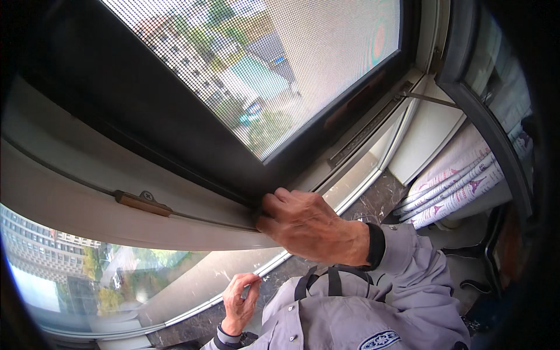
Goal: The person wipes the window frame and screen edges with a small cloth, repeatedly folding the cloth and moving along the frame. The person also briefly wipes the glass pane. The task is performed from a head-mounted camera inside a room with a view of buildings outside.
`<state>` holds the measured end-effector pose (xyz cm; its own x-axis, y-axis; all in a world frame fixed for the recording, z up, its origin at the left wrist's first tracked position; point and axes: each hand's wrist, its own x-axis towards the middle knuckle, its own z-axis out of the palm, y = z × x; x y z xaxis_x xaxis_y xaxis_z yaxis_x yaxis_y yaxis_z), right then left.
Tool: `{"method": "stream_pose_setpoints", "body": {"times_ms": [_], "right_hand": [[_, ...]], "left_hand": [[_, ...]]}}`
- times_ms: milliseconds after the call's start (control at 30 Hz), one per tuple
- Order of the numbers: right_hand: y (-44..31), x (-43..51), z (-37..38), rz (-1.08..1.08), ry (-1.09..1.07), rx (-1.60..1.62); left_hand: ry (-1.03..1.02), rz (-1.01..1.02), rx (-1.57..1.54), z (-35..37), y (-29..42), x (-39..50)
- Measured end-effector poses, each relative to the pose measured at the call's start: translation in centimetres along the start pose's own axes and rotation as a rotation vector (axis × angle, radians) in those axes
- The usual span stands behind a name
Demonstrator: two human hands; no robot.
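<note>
A window screen with fine mesh (245, 74) fills the top of the view, set in a dark frame (183, 113). At that frame's lower corner, my right hand (313, 225) has its fingers curled tightly against the edge. The fingertips are hidden there, along with whatever small part they may press. Lower and to the left, my left hand (240, 299) hovers before the lower glass, loosely curled with thumb and fingertips drawn together. Nothing shows in it. A small metal latch keeper (144, 202) is screwed to the pale window frame (109, 175), left of my right hand.
At right an opened dark-framed sash (477, 109) stands inward, joined to the window by a thin metal stay arm (431, 99). Beneath it hangs white printed fabric (463, 188). A dark marble-look sill (376, 197) runs below the panes. Buildings (43, 245) show outside.
</note>
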<state>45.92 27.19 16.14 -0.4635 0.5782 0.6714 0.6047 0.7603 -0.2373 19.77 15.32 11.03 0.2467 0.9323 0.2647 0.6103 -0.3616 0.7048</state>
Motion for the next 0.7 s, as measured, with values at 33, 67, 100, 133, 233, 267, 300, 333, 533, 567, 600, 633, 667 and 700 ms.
{"method": "stream_pose_setpoints", "body": {"times_ms": [33, 67, 100, 133, 233, 267, 300, 333, 533, 567, 600, 633, 667, 700], "right_hand": [[-0.1, 0.1, -0.3, 0.004, 0.052, 0.002], [-0.5, 0.5, -0.5, 0.002, -0.015, -0.03], [-0.4, 0.9, -1.1, -0.002, -0.036, -0.047], [-0.5, 1.2, -1.7, -0.018, -0.083, -0.055], [0.7, 2.2, -3.7, -0.008, -0.256, 0.119], [1.4, 2.3, -4.5, 0.019, -0.299, 0.189], [1.7, 2.6, -4.9, 0.063, -0.33, 0.208], [1.7, 3.1, -5.1, 0.064, -0.294, 0.245], [0.2, 4.2, -4.8, -0.103, -0.23, 0.014], [0.3, 4.4, -5.4, -0.076, -0.297, 0.104], [0.9, 4.4, -6.5, -0.04, -0.399, 0.194], [1.4, 4.2, -7.0, 0.033, -0.56, 0.241], [1.7, 3.9, -6.9, 0.07, -0.484, 0.304], [2.1, 3.5, -6.7, 0.043, -0.432, 0.3]], "left_hand": [[0.005, 0.003, -0.001, 0.0, 0.0, 0.1], [0.011, 0.007, -0.005, 0.2, -0.1, 0.1], [0.024, 0.012, -0.013, 0.2, -0.2, -0.1], [0.027, -0.005, -0.014, 0.3, -0.3, -0.2], [0.032, -0.019, -0.01, 0.3, -0.8, -0.8], [0.032, -0.008, 0.005, 0.1, -1.0, -0.9], [0.034, 0.006, 0.019, -0.1, -1.2, -1.0], [0.046, -0.003, 0.017, -0.1, -1.3, -1.1], [0.042, -0.048, -0.018, -0.3, -1.4, -1.2], [0.054, -0.057, -0.026, -0.3, -1.4, -1.3], [0.056, -0.062, -0.024, -0.4, -1.4, -1.3], [0.059, -0.065, -0.023, -0.5, -1.5, -1.3], [0.075, -0.068, -0.02, -0.6, -1.6, -1.3], [0.062, -0.073, -0.026, -0.6, -1.7, -1.2]]}}
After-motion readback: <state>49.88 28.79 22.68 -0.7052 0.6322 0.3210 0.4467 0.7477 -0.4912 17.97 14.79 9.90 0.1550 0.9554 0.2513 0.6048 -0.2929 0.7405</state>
